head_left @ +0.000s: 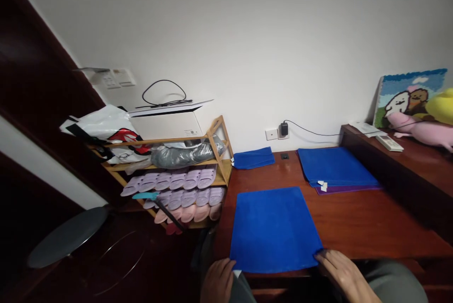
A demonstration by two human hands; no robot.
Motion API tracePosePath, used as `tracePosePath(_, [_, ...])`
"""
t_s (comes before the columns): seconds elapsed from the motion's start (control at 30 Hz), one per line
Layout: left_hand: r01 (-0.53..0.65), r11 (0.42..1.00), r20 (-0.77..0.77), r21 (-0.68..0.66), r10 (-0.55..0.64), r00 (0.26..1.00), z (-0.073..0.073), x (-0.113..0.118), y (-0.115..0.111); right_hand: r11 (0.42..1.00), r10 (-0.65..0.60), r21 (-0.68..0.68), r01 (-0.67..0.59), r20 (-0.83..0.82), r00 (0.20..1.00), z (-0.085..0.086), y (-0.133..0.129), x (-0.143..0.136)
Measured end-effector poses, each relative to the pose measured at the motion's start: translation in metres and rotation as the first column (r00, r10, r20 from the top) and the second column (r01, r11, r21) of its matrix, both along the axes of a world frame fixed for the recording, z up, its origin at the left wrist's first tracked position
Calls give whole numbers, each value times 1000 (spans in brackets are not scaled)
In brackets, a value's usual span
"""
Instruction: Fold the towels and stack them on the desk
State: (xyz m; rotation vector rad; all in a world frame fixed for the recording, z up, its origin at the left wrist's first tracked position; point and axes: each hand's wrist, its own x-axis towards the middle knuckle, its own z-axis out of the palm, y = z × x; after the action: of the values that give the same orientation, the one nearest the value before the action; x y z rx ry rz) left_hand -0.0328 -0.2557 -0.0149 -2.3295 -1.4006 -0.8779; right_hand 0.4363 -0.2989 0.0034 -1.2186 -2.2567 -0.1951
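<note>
A square blue cloth (274, 230) lies spread flat on the wooden desk, its near edge along the desk's front. My left hand (217, 280) pinches the near left corner, beside a small white tag. At the near right corner, my right hand (338, 267) has its fingers closed on the cloth's edge; the thumb is partly hidden. Farther back on the left is a folded blue cloth (253, 158). A stack of blue cloths (334, 166) with white tags sits at the back right, over a purple cloth (348, 190).
Left of the desk (357, 227) stands a wooden rack (222, 171) with several purple and pink slippers (191, 178) and a white box (166, 126). A raised ledge on the right holds a remote (389, 142) and a pink plush toy (424, 132). A black plug (284, 128) is in the wall.
</note>
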Motion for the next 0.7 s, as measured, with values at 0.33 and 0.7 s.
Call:
tracePosePath(0.33, [113, 987, 375, -113, -63, 925, 158, 44, 21, 974, -122, -219, 59, -285, 951, 125, -16, 52])
tracePosePath(0.7, [454, 799, 421, -395, -281, 862, 288, 167, 138, 893, -388, -413, 180, -503, 772, 233, 44, 150])
